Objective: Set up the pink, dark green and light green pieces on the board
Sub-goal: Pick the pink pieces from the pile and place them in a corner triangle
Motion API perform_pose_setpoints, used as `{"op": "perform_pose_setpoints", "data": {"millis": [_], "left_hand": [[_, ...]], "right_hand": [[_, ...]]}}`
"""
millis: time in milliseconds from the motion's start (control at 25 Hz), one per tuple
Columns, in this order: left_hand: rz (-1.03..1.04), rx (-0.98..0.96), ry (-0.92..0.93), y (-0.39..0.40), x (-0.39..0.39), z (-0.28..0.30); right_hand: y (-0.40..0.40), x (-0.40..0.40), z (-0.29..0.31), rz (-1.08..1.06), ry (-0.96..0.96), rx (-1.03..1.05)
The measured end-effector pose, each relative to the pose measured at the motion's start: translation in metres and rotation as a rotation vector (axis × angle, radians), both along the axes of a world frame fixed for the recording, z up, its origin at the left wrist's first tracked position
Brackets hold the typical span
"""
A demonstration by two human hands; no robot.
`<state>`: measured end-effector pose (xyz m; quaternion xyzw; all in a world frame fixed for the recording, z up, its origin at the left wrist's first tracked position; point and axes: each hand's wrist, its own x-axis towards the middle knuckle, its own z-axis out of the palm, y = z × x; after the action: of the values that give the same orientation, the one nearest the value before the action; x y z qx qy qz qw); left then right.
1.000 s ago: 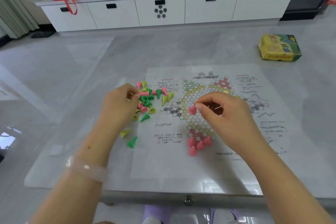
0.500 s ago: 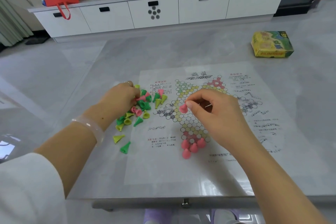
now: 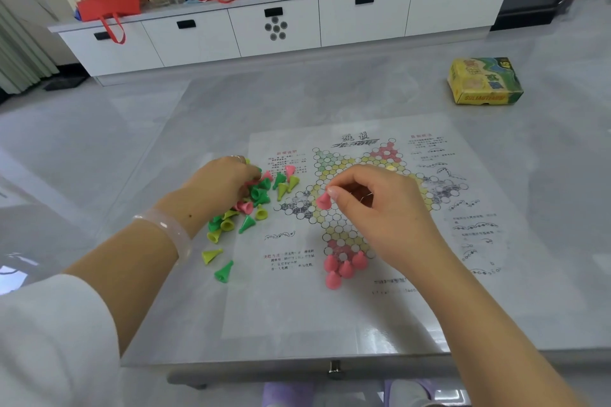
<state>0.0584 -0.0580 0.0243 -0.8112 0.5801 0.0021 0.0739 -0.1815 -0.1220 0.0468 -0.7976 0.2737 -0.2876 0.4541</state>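
Pink piece (image 3: 323, 201) is pinched in our right hand (image 3: 380, 208) over the board (image 3: 347, 208) centre; we should seat it upright beside the four pink pieces (image 3: 344, 266) at the board's near tip. Left of the board, our left hand (image 3: 221, 185) covers the loose pile (image 3: 251, 205); its grip we cannot tell.

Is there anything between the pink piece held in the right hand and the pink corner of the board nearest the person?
Nothing visible blocks it. The right hand pinches a pink cone-shaped plastic piece above the printed paper board; the open cells toward the near pink corner are bare, and four pink cone pieces already stand at that corner's tip.
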Motion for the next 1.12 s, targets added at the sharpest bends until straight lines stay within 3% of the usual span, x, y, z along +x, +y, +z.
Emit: {"op": "perform_pose_setpoints", "data": {"millis": [560,720,800,920,1000,1120], "left_hand": [[0.104,-0.046,-0.017,0.003,-0.003,0.004],[0.176,-0.357,0.163,0.012,-0.013,0.034],[0.284,-0.605,0.368,0.024,-0.029,0.048],[0.413,-0.902,0.869,0.048,-0.068,0.049],[0.532,-1.069,1.31,0.06,-0.085,0.036],[0.675,-1.27,2.138,0.071,-0.084,0.013]], "right_hand": [[0.0,0.0,0.001,-0.001,-0.012,0.013],[-0.002,-0.001,0.001,-0.013,-0.007,0.019],[-0.004,-0.003,0.001,-0.021,0.013,0.027],[-0.006,-0.006,0.0,-0.058,0.051,0.026],[-0.006,-0.007,-0.001,-0.077,0.071,0.022],[-0.005,-0.008,-0.003,-0.073,0.085,0.009]]}}
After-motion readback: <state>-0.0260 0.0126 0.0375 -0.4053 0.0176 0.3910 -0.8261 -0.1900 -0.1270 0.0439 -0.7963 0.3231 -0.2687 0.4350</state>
